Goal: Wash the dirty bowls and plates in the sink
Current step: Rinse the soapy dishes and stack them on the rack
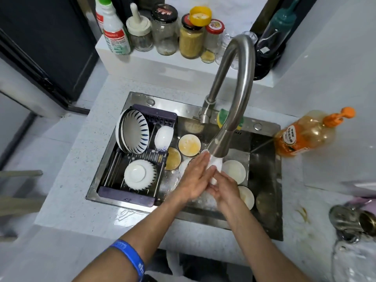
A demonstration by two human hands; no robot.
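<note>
Currently both hands, left hand (194, 179) flat and right hand (223, 190) loosely curled, hold nothing under the faucet (230, 94); wet ceramic bowls (189, 144) beside it are slippery, fragile: grip rims.

I saw white ledge (114, 51) behind basin, crowded: spray bottle with green cap (114, 29) at left end, then jar with white plunger lid (139, 32), black-lidded glass jar (164, 29), jar of yellowish grains (190, 40) with yellow cap (200, 16) tilted against it, small red-lidded jar (213, 35). Dark bottle with teal top (273, 37) leaned at ledge's right end. Orange pump bottle of dish soap (305, 135) stood on counter at right. I noted metal cup (354, 219) lying on its side near right edge. Blue wristband (130, 256) showed at bottom.
</note>
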